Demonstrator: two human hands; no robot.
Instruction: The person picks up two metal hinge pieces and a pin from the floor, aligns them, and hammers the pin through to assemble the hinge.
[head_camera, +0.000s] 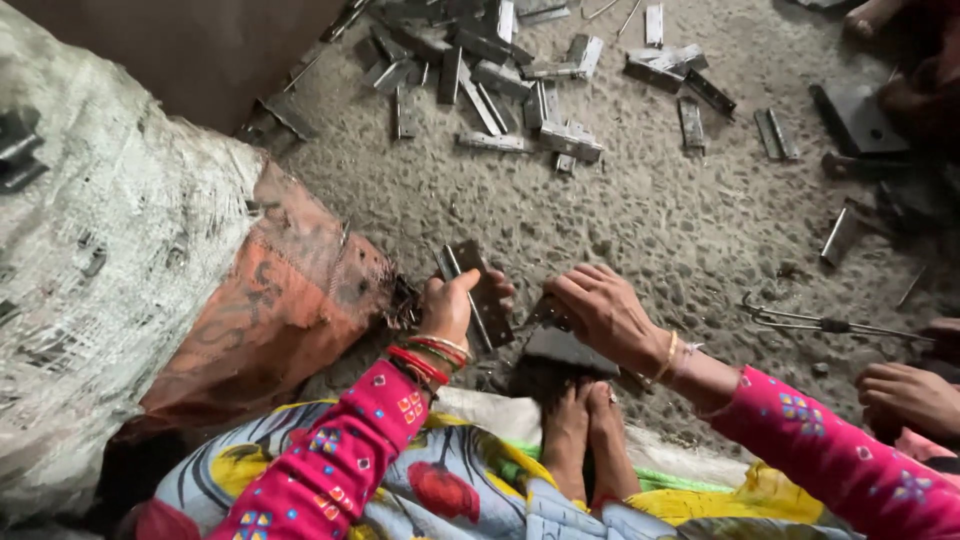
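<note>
My left hand grips a grey metal hinge, holding it upright on edge just above the floor. My right hand rests palm down next to it, fingers over a dark metal block that lies in front of my bare feet. Whether the right hand holds anything under its fingers is hidden. Both arms wear pink patterned sleeves and bangles.
A heap of several loose hinges lies on the rough concrete floor at the top. A large white and orange sack fills the left. Another person's hand and thin metal rods are at the right edge.
</note>
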